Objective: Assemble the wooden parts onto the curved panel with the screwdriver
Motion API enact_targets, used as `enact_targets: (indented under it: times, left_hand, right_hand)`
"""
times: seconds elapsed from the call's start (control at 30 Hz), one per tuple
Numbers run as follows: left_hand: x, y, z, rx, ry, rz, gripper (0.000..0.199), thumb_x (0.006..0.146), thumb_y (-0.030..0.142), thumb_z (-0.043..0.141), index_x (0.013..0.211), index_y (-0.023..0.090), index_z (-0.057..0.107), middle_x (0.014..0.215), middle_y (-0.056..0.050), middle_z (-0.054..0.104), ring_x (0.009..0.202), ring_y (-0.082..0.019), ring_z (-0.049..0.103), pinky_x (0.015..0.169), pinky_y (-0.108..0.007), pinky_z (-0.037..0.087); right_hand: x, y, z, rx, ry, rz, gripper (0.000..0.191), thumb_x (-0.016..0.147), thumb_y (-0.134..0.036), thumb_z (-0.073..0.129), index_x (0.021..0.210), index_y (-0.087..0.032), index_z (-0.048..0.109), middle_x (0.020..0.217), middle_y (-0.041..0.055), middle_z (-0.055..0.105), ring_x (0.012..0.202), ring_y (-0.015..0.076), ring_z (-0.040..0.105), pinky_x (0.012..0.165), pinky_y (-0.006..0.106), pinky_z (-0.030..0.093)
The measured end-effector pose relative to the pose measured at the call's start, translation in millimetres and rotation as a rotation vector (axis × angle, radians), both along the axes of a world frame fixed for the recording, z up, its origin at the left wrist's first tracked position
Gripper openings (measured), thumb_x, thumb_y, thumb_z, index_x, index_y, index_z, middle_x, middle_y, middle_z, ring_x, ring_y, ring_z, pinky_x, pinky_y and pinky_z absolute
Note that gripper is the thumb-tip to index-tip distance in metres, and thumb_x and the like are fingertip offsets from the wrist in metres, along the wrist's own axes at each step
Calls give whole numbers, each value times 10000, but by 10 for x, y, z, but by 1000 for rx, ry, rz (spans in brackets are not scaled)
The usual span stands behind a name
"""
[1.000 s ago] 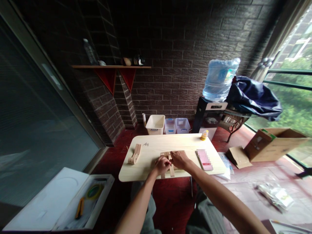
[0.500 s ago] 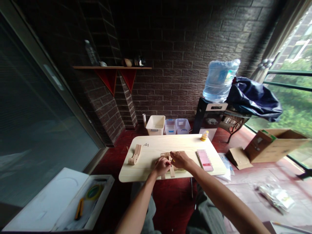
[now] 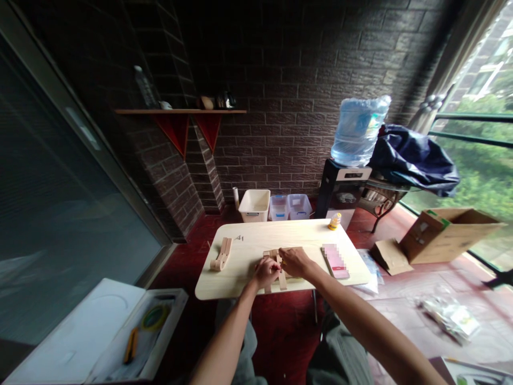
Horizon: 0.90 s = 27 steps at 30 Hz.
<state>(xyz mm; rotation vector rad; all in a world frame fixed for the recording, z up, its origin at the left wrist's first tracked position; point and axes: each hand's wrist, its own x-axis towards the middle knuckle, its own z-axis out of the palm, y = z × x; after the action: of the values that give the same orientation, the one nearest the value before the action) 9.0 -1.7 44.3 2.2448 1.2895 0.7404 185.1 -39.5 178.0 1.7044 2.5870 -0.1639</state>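
Observation:
Both of my hands are close together over light wooden pieces (image 3: 282, 281) at the front middle of the pale table (image 3: 248, 283). The fingers of my left hand (image 3: 266, 271) are closed in a pinch at the wood; what lies between them is too small to make out. My right hand (image 3: 296, 262) is bent over the same pieces from the right, its fingers closed, with a small yellow bit showing at the fingertips. Much of the wooden assembly is hidden under the hands. Strips of wood stick out toward the table's front edge.
Another wooden part (image 3: 223, 254) lies at the table's left. To the right are a pink tray-like box (image 3: 335, 262) and a small yellow-capped bottle (image 3: 334, 221). Lower left stands an open white case (image 3: 166, 326). Bins (image 3: 255, 206) and a water dispenser (image 3: 340, 187) stand behind.
The view has shifted slightly. Both hands stay at the same place on the wooden pieces, with no clear change in grip.

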Motion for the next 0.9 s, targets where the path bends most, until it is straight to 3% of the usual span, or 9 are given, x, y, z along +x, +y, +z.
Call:
enact_targets:
  times: [0.2,0.53,0.9]
  left_hand:
    - [14,-15,28,-52,50,49,87,782,220,678,843,237,738,950,-20,734,969,-204,650,917,-335,485]
    - [18,-27,104,-51,16,-8,131,746,144,655,745,239,745,937,-22,750,1011,-217,656,993,-360,482]
    - [4,-10,19,-25,7,-17,157,775,166,643,807,249,773,942,-13,757,1018,-207,667,1020,-357,465]
  right_hand:
    - [-5,9,-92,-20,4,-12,353,988,-265,513,1314,-133,532,1131,189,744,1023,277,724,816,344,520]
    - [18,3,-29,-29,27,-4,324,971,-280,521,1264,-151,571,1141,166,748,1017,272,727,806,335,514]
    - [-6,-12,-4,-39,27,-44,343,989,-310,533,1281,-131,547,1093,184,756,983,277,732,768,329,506]
